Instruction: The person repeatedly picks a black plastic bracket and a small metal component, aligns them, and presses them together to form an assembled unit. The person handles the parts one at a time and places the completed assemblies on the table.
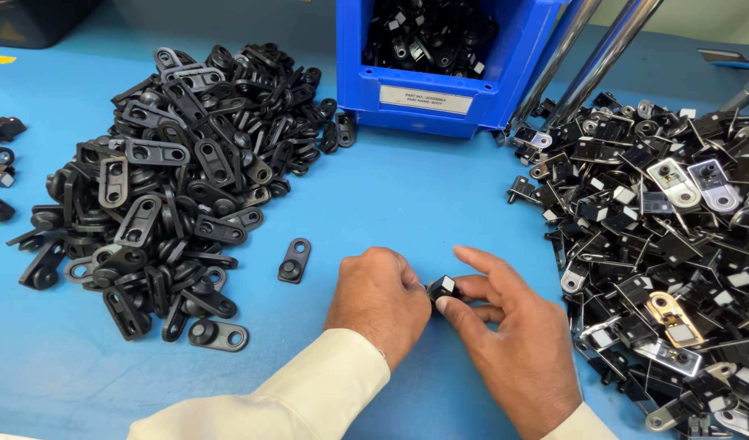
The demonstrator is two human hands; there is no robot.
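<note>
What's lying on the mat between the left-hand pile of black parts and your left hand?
In the head view, one loose black tab lies on the blue mat between the pile and the left hand.

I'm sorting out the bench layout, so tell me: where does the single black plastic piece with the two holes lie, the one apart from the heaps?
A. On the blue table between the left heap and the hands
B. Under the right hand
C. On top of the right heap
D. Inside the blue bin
A: the lone black piece lies flat on the blue table, just right of the left heap and left of the left hand.
</note>
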